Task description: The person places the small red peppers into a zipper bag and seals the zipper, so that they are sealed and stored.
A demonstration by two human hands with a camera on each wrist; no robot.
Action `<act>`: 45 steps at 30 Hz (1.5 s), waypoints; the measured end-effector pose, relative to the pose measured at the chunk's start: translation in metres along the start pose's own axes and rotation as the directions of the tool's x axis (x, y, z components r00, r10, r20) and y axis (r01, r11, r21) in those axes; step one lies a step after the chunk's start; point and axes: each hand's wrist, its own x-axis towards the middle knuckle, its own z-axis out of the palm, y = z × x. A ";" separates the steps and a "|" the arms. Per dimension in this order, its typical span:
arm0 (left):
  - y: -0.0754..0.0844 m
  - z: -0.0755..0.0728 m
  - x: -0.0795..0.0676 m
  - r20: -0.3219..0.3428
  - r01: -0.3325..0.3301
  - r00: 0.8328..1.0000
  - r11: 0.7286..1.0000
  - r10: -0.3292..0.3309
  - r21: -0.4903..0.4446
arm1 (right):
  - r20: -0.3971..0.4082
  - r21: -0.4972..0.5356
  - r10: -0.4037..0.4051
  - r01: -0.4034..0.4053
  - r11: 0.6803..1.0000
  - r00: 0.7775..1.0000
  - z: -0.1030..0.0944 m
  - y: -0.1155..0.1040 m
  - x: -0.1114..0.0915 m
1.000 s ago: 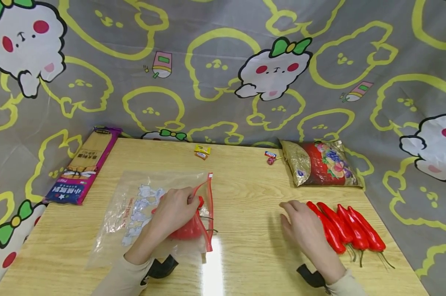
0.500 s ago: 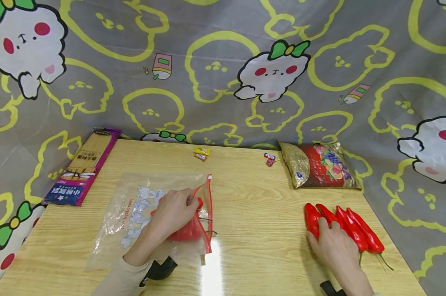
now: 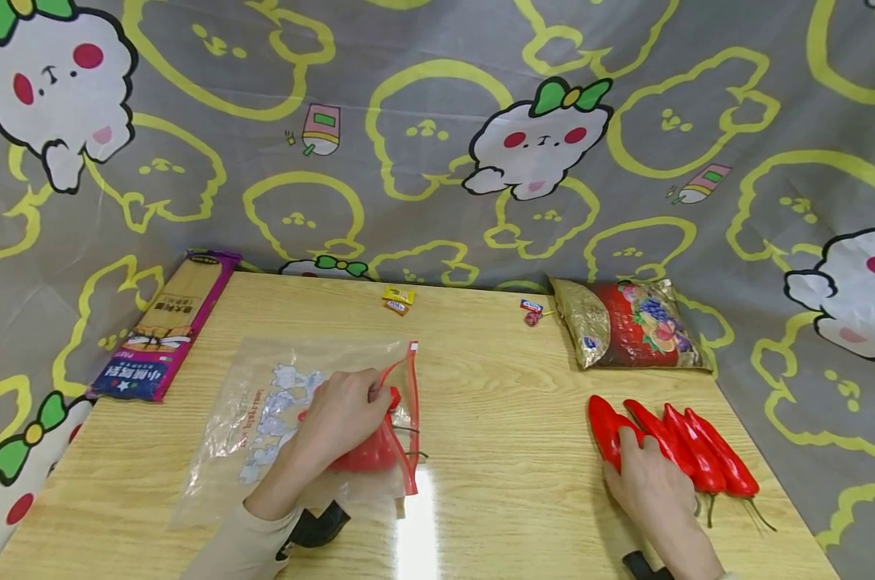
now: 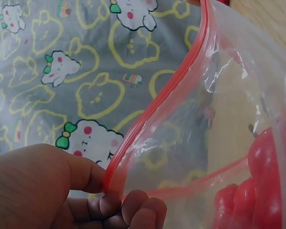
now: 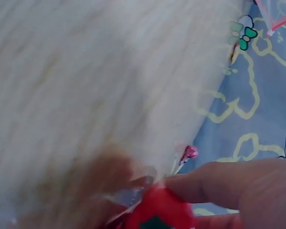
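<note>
In the head view my left hand (image 3: 346, 411) pinches the upper edge of a clear zip bag (image 3: 223, 435), lifting its mouth apart. Several red peppers (image 4: 264, 195) lie inside the bag, and thin stems poke out at its opening. The left wrist view shows thumb and fingers on the red zip strip (image 4: 155, 107). At the right, my right hand (image 3: 651, 483) grips the leftmost red pepper (image 3: 601, 419) of a row; the hand covers its lower part. More red peppers (image 3: 713, 459) lie beside it. The right wrist view shows that pepper's green top close to the thumb.
A pasta packet (image 3: 169, 322) lies at the back left. Wrapped candies (image 3: 397, 298) and a lollipop (image 3: 532, 318) are near the back edge. A gold and red bag (image 3: 633, 322) stands at the back right, before a patterned cloth (image 3: 423, 225).
My right hand has moved right and down onto the peppers and taken hold of the leftmost one, which has shifted slightly left. My left hand keeps its place on the bag.
</note>
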 end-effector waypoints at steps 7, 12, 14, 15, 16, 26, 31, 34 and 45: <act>0.001 -0.002 0.001 -0.007 -0.013 1.000 1.000 0.013 0.003 | -0.088 0.238 -0.157 0.174 0.956 0.984 -0.013 -0.027 0.013; -0.001 -0.002 0.001 -0.010 -0.015 1.000 1.000 0.015 0.000 | -0.112 0.438 -0.358 0.369 0.820 0.927 -0.025 -0.065 0.021; -0.001 -0.001 0.001 -0.010 -0.014 1.000 1.000 0.014 -0.003 | -0.137 0.473 -0.423 0.435 0.766 0.896 -0.028 -0.082 0.024; -0.001 -0.001 0.001 -0.008 -0.013 1.000 1.000 0.013 -0.005 | -0.147 0.483 -0.452 0.463 0.744 0.880 -0.029 -0.090 0.026; -0.001 -0.001 0.001 -0.006 -0.012 1.000 1.000 0.012 -0.008 | -0.152 0.487 -0.475 0.484 0.727 0.867 -0.029 -0.099 0.027; 0.000 -0.001 0.001 -0.011 -0.038 0.999 0.999 0.037 -0.015 | -0.228 0.462 -0.622 0.646 0.608 0.749 -0.021 -0.164 0.037; 0.001 -0.002 0.000 0.010 -0.020 1.000 1.000 0.020 -0.005 | -0.220 0.493 -0.653 0.660 0.567 0.725 -0.012 -0.182 0.039; 0.001 -0.002 0.001 0.009 -0.018 1.000 1.000 0.018 0.007 | -0.211 0.512 -0.666 0.661 0.549 0.716 -0.008 -0.190 0.039; 0.000 -0.003 0.001 0.008 -0.030 1.000 0.999 0.030 0.012 | -0.222 0.487 -0.695 0.695 0.528 0.684 -0.003 -0.207 0.041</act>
